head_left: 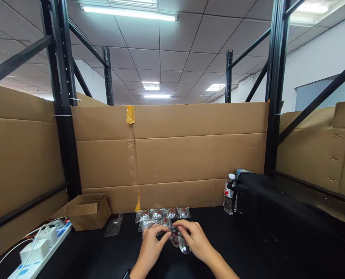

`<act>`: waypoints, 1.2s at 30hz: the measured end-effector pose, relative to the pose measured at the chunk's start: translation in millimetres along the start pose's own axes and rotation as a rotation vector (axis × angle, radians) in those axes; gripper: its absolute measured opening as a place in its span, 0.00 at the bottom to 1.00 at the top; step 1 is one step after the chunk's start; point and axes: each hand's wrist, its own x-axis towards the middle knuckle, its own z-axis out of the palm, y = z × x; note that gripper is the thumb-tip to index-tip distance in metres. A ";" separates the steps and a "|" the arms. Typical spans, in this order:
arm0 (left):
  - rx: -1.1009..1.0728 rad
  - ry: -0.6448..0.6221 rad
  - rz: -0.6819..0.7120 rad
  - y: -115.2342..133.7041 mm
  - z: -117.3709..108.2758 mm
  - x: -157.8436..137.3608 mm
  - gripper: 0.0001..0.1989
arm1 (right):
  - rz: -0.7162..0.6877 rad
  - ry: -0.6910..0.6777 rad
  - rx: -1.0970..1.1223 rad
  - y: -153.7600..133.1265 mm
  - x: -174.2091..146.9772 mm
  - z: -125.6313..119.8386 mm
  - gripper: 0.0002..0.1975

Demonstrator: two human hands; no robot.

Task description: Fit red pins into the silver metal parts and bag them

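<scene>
"How's your grip?"
"My left hand (153, 244) and right hand (196, 241) have fingers drawn in; I can't tell whether they pinch anything."
"The discs (185, 248)?"
"Lower centre, between my hands and beyond."

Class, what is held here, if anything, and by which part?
The left hand and right hand seem to pinch a small item between them; it shows too little to tell by which part.
</scene>
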 end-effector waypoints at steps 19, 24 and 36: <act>0.240 -0.120 0.079 12.4 -20.4 -0.2 0.13 | -0.033 0.112 -0.039 2.0 1.5 -0.5 0.14; 0.204 -0.035 0.100 11.3 -24.0 2.7 0.14 | -0.008 0.158 0.035 -0.8 3.4 -3.4 0.15; 0.101 0.064 0.078 -0.8 -19.2 5.4 0.12 | 0.176 0.131 0.440 17.4 5.7 15.1 0.19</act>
